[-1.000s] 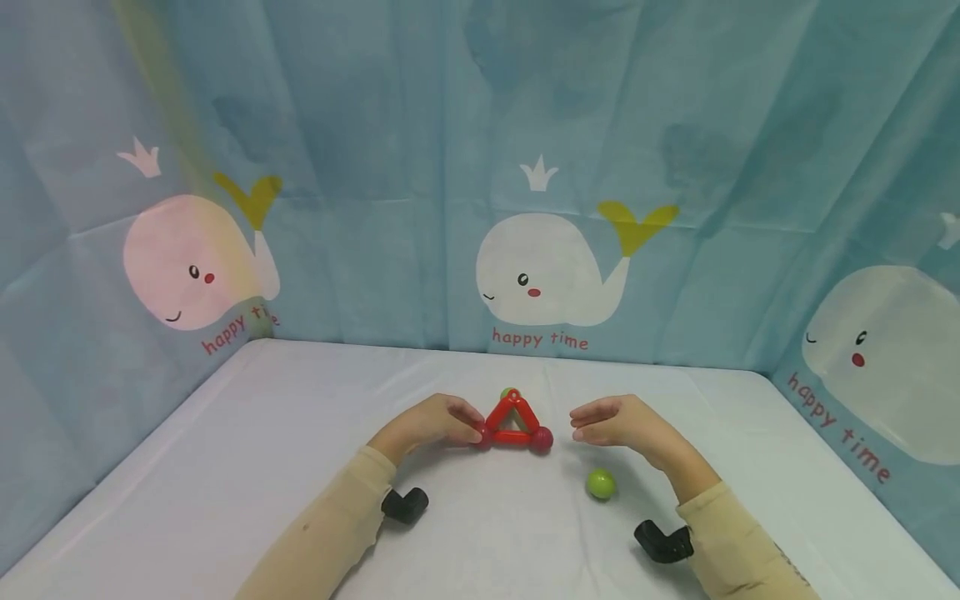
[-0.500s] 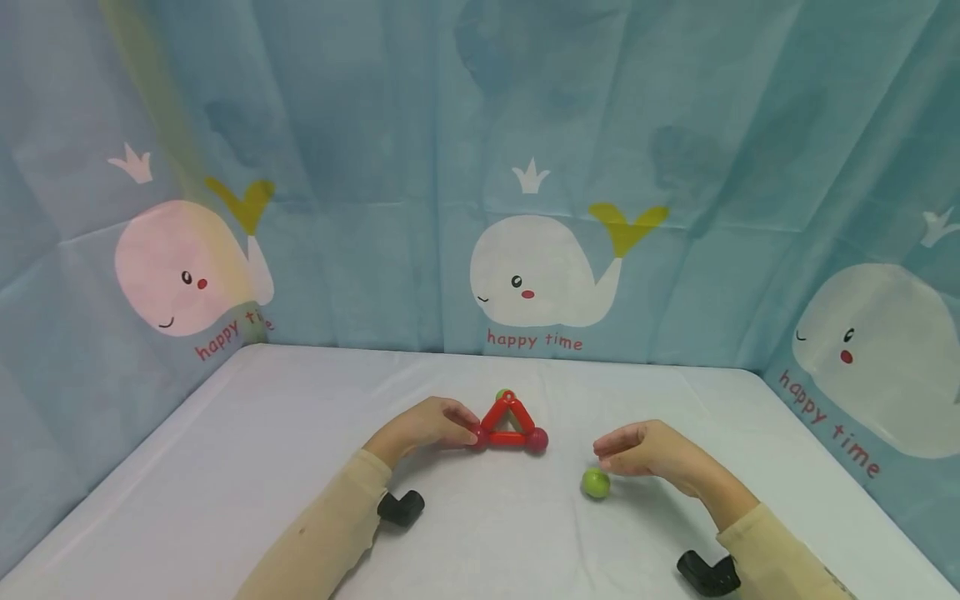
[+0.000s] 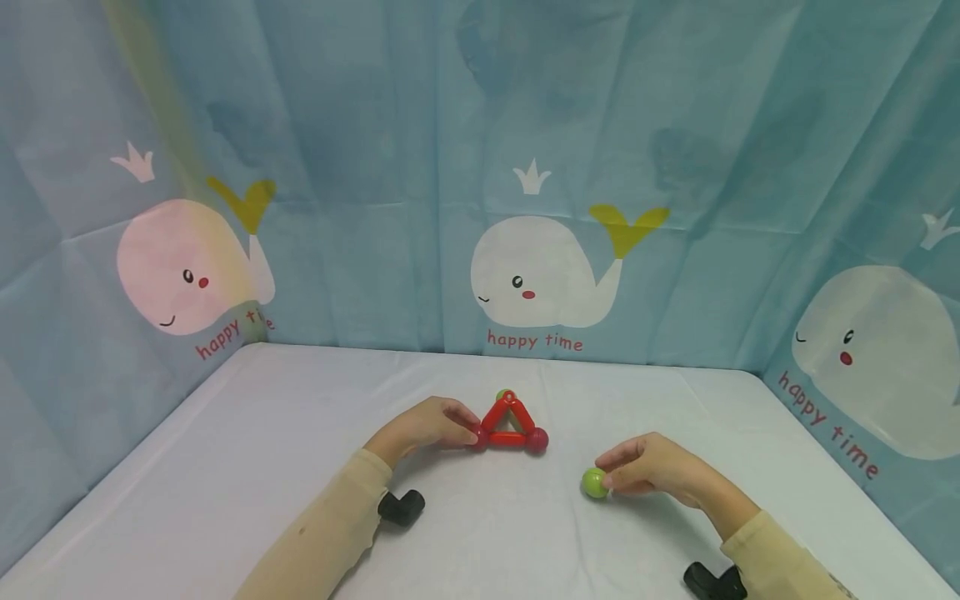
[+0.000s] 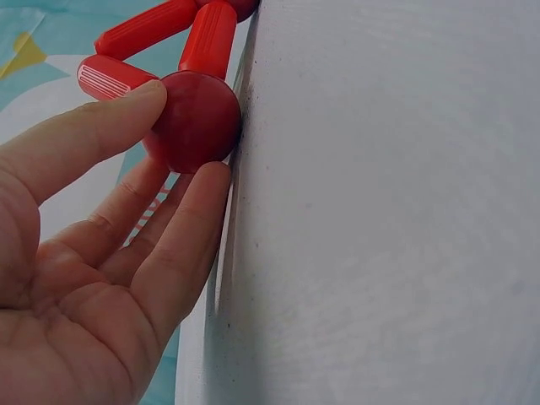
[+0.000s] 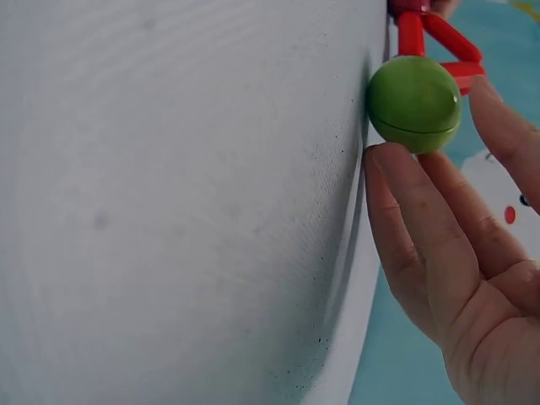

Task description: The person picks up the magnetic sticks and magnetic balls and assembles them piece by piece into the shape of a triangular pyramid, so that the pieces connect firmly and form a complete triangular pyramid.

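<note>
A toy triangle of red rods [image 3: 507, 438] with dark red balls at its lower corners stands on the white table, a green ball partly hidden behind its top. My left hand [image 3: 427, 427] pinches the lower-left dark red ball [image 4: 198, 122] between thumb and fingers. To the right, a loose green ball [image 3: 594, 482] rests on the table. My right hand [image 3: 660, 471] is around its right side. In the right wrist view, fingertips touch the green ball [image 5: 413, 101] from below, while a small gap shows between it and the thumb, with the fingers fairly straight.
The white table [image 3: 480, 542] ends at a blue curtain [image 3: 360, 250] with whale prints behind and at both sides. Black angled pieces [image 3: 402, 507] sit at both sleeve cuffs.
My right hand has moved right and toward me, from beside the red triangle down to the loose green ball. My left hand keeps its pinch on the dark red ball.
</note>
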`<state>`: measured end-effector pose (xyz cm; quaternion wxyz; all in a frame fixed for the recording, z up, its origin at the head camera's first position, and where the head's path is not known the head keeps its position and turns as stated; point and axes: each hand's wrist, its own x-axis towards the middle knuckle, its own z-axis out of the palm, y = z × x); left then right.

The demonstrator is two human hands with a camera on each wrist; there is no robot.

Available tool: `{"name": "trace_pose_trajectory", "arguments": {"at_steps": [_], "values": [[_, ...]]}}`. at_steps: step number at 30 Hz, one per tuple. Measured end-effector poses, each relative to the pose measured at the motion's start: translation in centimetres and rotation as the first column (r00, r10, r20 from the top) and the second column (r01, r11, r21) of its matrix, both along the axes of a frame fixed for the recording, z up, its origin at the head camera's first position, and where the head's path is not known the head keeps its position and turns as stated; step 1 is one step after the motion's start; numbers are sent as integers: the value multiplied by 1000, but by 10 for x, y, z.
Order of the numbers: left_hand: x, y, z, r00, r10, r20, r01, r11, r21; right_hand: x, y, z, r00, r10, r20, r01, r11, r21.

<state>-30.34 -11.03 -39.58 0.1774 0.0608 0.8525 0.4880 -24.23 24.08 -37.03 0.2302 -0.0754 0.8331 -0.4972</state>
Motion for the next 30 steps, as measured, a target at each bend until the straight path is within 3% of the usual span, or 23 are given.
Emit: {"name": "trace_pose_trajectory", "arguments": {"at_steps": [20,30], "values": [[-1,0,4,1000,0,-5,0,1000,-3,-1,-19,5,998,32,-46,-26,992,123],[0,0,1,1000,-4,-9,4,1000,-16,-17,-38,8,994,9,-107,4,992,125]]}}
